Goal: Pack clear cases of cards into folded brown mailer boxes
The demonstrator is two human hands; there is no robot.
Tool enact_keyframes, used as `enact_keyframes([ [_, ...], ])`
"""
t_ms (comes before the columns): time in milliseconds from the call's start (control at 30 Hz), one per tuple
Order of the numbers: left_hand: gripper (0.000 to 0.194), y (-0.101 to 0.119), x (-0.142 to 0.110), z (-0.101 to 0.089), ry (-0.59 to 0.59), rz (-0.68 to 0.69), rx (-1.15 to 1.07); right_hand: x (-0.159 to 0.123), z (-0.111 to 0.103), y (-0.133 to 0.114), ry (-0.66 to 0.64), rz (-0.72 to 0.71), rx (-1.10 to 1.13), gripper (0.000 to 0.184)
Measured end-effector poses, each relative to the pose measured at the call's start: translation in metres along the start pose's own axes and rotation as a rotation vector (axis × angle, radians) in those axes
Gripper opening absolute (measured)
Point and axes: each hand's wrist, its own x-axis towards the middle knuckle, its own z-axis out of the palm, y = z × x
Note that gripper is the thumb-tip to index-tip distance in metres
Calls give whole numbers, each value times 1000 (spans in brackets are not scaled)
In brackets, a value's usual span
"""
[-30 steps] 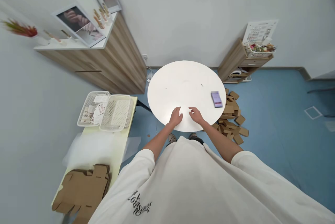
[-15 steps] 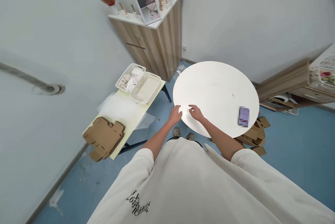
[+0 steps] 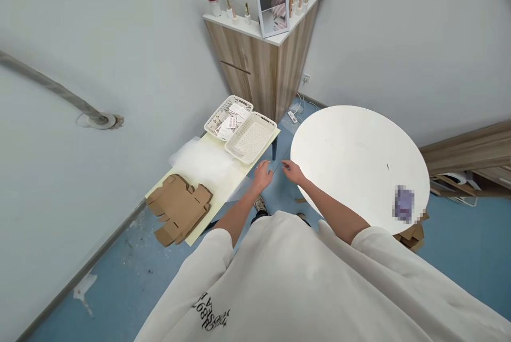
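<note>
My left hand (image 3: 263,173) hovers with bent, parted fingers close to the edge of the pale yellow table (image 3: 194,234), holding nothing. Just across from it, my right hand (image 3: 293,171) hangs in the air by the left rim of the round white table (image 3: 355,166), its fingers apart and nothing in them. On the yellow table lie flattened cardboard boxes (image 3: 179,206) and a heap of clear plastic bags or film (image 3: 202,161). Beyond them stand a white basket with paper packets (image 3: 228,122) and a second white basket (image 3: 251,138) with little or nothing in it.
A blurred purple item (image 3: 404,204) lies on the round table, with more cardboard (image 3: 413,235) below its rim. A wooden cabinet (image 3: 255,59) with picture frames and small bottles fills the corner. A power strip (image 3: 293,116) lies on the floor.
My view has turned left, so the tables and cabinet appear further right. Both hands have gone from over the round table's edge to the gap between the tables, still holding nothing.
</note>
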Motion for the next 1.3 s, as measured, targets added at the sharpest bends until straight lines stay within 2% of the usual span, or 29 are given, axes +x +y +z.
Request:
enact_keyframes([
  [167, 48, -51, 29, -63, 119, -45, 150, 58, 45, -59, 19, -235, -57, 36],
  [233, 50, -71, 38, -84, 133, -63, 218, 79, 64, -82, -22, -285, -93, 34],
  [333, 54, -93, 46, -108, 95, -69, 302, 107, 91, -110, -119, -272, -202, 32],
  [433, 56, -108, 52, -123, 31, -64, 349, 130, 115, -127, -191, -184, -317, 32],
  [567, 58, -120, 59, -130, -30, -24, 363, 151, 137, -136, -247, -78, -379, 33],
  [767, 66, -127, 68, -131, -97, 20, 346, 161, 147, -133, -290, 33, -351, 32],
  [1067, 62, -126, 68, -132, -69, 30, 137, 165, 158, -127, -175, -27, -333, 22],
  [1200, 62, -122, 68, -132, -40, 26, 185, 165, 149, -132, -93, -7, -330, 22],
  [1300, 63, -110, 73, -129, 19, 26, 226, 163, 127, -134, 19, 18, -262, 25],
])
